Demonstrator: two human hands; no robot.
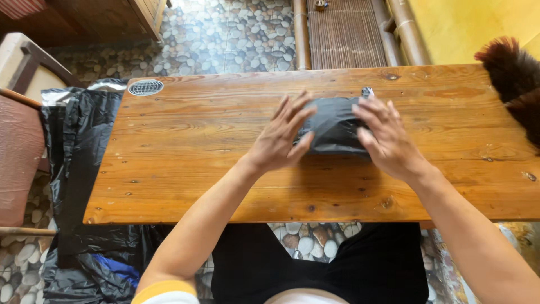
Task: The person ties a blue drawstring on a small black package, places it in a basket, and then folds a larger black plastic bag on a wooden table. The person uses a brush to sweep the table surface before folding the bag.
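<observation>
Bundle point(333, 125): dark grey, folded cloth or soft plastic, lying flat on the tabletop point(185, 152) near its far edge, right of centre. A small pale tag or clip shows at its far right corner.

Handling, judged: soft and light, will sag if lifted by one end; surface looks smooth, perhaps a little slippery. Best taken at both short ends at once.

Left hand point(279, 138): fingers spread and flat, palm down, resting on the bundle's left end; nothing clasped.

Right hand point(387, 138): fingers splayed, laid over the right end; likewise pressing, not gripping.

Nearby: black bags point(73, 169) hanging off the tabletop's left edge; brown duster point(514, 76) at the far right corner.
</observation>
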